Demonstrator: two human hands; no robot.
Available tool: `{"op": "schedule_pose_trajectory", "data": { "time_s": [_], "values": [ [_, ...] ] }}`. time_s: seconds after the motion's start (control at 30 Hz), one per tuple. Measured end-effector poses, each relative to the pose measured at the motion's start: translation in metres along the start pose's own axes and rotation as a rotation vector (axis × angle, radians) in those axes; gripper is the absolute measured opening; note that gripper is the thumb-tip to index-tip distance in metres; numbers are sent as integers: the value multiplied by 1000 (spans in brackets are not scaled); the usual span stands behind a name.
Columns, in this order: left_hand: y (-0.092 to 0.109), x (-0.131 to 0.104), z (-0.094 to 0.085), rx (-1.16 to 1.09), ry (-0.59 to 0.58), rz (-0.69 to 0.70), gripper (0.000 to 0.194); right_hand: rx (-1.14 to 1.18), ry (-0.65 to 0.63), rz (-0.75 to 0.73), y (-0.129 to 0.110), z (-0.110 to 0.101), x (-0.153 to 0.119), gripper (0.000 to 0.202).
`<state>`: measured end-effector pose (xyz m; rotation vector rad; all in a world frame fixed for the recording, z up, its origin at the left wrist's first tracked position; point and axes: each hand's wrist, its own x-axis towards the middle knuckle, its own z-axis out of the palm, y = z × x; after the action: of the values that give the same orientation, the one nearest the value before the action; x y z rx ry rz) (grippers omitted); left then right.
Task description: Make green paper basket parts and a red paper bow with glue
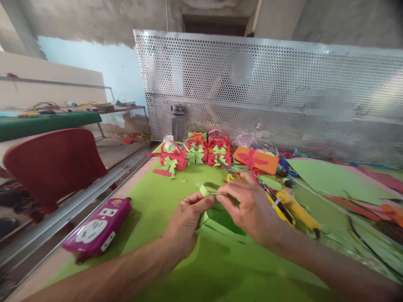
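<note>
A light green paper strip (205, 190) curves into a loop between my two hands. My left hand (188, 216) pinches it between thumb and index finger, near the loop's lower end. From the other side, my right hand (252, 205) has its thumb and fingers closed on the same strip. Just beneath them is a folded green paper bag or box (220, 222), partly covered by my fingers. Whether the strip is fixed to it cannot be seen. A yellow glue gun (297, 209) and a yellow-black utility knife (278, 207) lie right of my right hand.
Small red paper bags (176, 158) with green bows stand at the back, beside an orange box (255, 159) and a grey bottle (178, 123). A purple power strip (99, 226) lies at left. Paper sheets (330, 178) are at right. A perforated metal panel (267, 96) closes the back.
</note>
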<state>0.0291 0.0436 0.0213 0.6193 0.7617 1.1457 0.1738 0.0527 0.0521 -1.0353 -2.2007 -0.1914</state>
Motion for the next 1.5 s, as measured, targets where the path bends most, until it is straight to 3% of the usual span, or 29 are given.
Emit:
{"op": "schedule_pose_trajectory", "data": {
  "time_s": [0.33, 0.77, 0.9, 1.07, 1.5],
  "values": [
    [-4, -4, 0, 52, 2, 22, 23, -141, -3, -70, -2, 2, -1, 30],
    [-7, -3, 0, 76, -8, 26, 11, -373, -14, -193, -5, 6, -7, 25],
    [-2, -2, 0, 32, 29, 11, 13, -319, -30, -150, -4, 3, -6, 22],
    [2, -1, 0, 22, 66, 23, 16, -227, 47, -94, -1, -1, -5, 21],
    [0, -2, 3, -13, 86, 4, 26, -422, 67, -444, -1, -1, -9, 28]
  ]
}}
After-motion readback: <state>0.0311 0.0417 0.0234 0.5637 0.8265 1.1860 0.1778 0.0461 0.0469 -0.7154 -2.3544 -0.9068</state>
